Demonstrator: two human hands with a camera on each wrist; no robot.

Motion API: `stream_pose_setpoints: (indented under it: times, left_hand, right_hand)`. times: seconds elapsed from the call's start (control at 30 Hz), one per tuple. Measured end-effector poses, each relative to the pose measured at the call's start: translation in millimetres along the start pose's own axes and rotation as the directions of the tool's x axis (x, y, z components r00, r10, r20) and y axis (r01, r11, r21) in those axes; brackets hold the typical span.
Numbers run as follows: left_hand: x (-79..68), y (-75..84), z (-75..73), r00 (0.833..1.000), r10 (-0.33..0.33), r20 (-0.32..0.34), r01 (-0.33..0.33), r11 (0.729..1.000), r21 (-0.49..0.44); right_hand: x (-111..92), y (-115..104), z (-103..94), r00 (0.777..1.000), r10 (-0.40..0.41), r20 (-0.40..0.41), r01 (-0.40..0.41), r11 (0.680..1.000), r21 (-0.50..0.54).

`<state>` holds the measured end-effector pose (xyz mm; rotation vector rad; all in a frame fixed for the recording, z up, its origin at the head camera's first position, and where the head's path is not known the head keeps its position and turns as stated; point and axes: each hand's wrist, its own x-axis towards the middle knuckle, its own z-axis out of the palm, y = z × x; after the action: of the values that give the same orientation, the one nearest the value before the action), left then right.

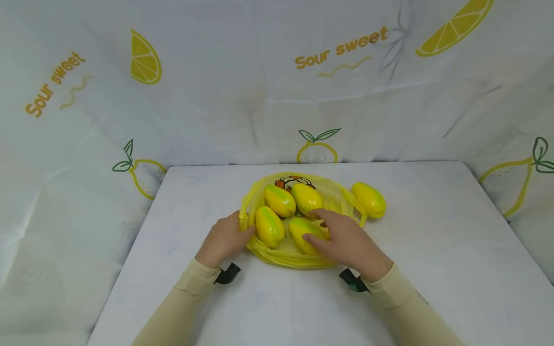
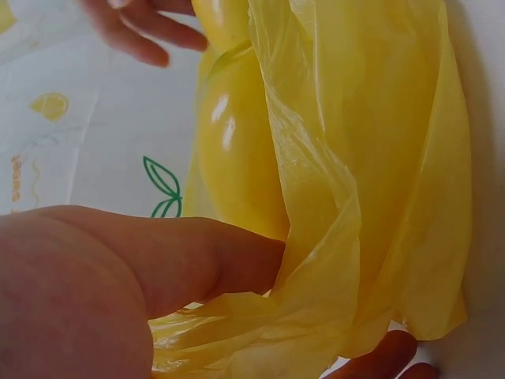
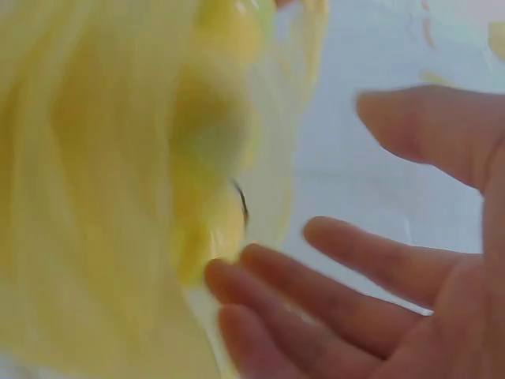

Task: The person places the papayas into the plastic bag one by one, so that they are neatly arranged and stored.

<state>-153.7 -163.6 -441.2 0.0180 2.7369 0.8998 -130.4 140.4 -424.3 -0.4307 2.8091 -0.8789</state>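
Note:
A yellow plastic bag (image 1: 281, 261) lies mouth-up on the table, its rim spread wide. Several smooth yellow mangoes (image 1: 270, 228) with green streaks sit inside it. My left hand (image 1: 226, 239) pinches the bag's left edge, thumb inside the rim and fingers outside; in the left wrist view the thumb (image 2: 229, 257) presses the crumpled film. Over the bag's right side hovers my right hand (image 1: 348, 240), thumb and fingers spread apart. The right wrist view shows its fingers (image 3: 339, 304) fairly straight beside the bag, with nothing between them and the thumb.
One more mango (image 1: 369, 200) lies on the white table (image 1: 433, 230) outside the bag, just past its right handle. A white backdrop (image 1: 216, 86) printed with lemons rises along the table's back edge and sides.

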Motion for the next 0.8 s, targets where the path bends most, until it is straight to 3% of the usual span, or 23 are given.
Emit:
stream_pose_setpoints:
  times: [0.13, 0.27, 0.4, 0.57, 0.8]
  left_hand:
    - [-0.5, 0.7, -0.2, 1.0, 0.0, 0.002, 0.0, 1.0, -0.007]
    - [-0.9, 0.9, -0.2, 1.0, -0.006, 0.004, 0.006, 1.0, -0.013]
    - [-0.9, 1.0, -0.3, 1.0, -0.011, 0.004, 0.011, 1.0, -0.011]
    - [-1.3, 1.3, -0.3, 1.0, -0.019, 0.001, 0.019, 1.0, -0.016]
    - [-1.6, 2.4, 0.1, 1.0, -0.023, 0.0, 0.023, 1.0, -0.02]
  right_hand:
    - [-1, 13, -23.3, 0.991, 0.015, -0.133, -0.01, 0.999, 0.039]
    - [-1, 35, -42.4, 0.954, 0.017, -0.299, 0.005, 0.998, 0.07]
    - [0, 58, -52.7, 0.924, 0.053, -0.377, -0.018, 0.995, 0.097]
    - [4, 88, -56.3, 0.914, 0.138, -0.381, -0.112, 0.99, 0.092]
    - [11, 118, -49.3, 0.931, 0.234, -0.279, -0.236, 0.971, 0.027]
